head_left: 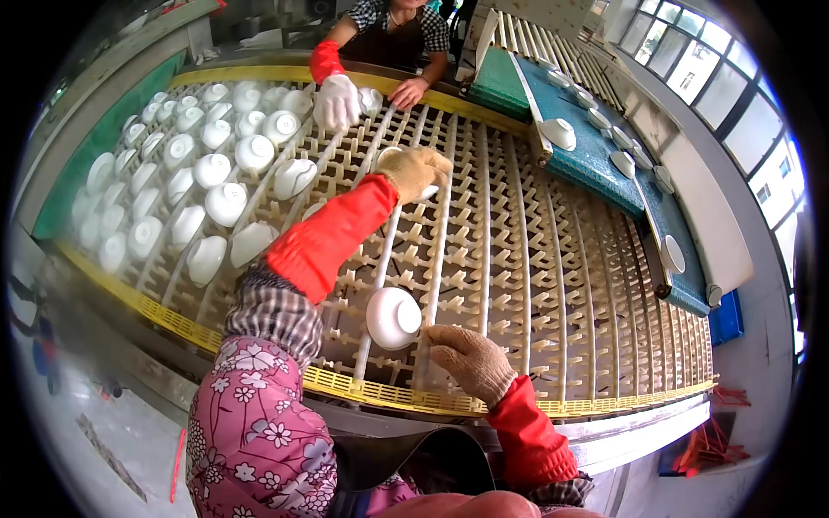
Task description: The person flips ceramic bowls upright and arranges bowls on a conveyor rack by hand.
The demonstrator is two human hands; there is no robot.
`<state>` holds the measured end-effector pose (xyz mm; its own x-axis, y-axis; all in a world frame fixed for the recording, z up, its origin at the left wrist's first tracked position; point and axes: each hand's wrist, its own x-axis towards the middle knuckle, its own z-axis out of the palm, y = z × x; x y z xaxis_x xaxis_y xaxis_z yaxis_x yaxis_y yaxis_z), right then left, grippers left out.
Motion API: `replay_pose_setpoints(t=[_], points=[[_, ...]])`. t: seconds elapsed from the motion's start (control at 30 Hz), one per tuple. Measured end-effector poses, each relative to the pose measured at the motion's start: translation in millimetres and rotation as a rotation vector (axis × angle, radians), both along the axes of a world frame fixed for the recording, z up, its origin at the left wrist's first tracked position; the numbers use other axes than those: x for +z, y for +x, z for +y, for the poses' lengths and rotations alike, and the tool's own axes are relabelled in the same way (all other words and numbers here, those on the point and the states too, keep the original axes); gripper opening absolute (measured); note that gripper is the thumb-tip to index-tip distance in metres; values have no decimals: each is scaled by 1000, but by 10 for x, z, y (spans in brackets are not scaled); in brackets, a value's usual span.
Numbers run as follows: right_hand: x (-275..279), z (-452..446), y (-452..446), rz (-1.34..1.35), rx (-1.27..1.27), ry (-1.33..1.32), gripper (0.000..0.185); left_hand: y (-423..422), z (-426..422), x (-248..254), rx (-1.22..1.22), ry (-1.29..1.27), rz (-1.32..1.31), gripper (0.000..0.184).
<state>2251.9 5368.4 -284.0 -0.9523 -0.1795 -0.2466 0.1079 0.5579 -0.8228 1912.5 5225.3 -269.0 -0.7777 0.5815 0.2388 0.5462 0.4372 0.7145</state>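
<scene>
Gloved in tan knit, my left hand (pixel 416 173) reaches to the middle of the rack and is closed on a white bowl (pixel 427 193), which it mostly covers. My right hand (pixel 471 358), in a similar glove, is near the front edge with its fingers slightly bent and parted from the thumb. Its fingertips are right beside another white bowl (pixel 395 318), touching or nearly touching it. That bowl leans on the rack with its foot ring turned up. Both hands are over the pegged conveyor rack (pixel 553 293), with pale rods running across it.
Many upturned white bowls (pixel 226 204) fill the rack's left side. Across from me, a person's white-gloved hand (pixel 337 104) and bare hand (pixel 408 92) are at the far edge. A teal belt (pixel 587 147) at right carries several bowls. Yellow edging (pixel 432 401) borders the rack's near side.
</scene>
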Motion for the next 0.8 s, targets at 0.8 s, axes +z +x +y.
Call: replay_pose_setpoints(t=[0.8], points=[[-74, 315, 203, 117, 175, -72, 49, 786, -896, 25, 281, -493, 612, 58]])
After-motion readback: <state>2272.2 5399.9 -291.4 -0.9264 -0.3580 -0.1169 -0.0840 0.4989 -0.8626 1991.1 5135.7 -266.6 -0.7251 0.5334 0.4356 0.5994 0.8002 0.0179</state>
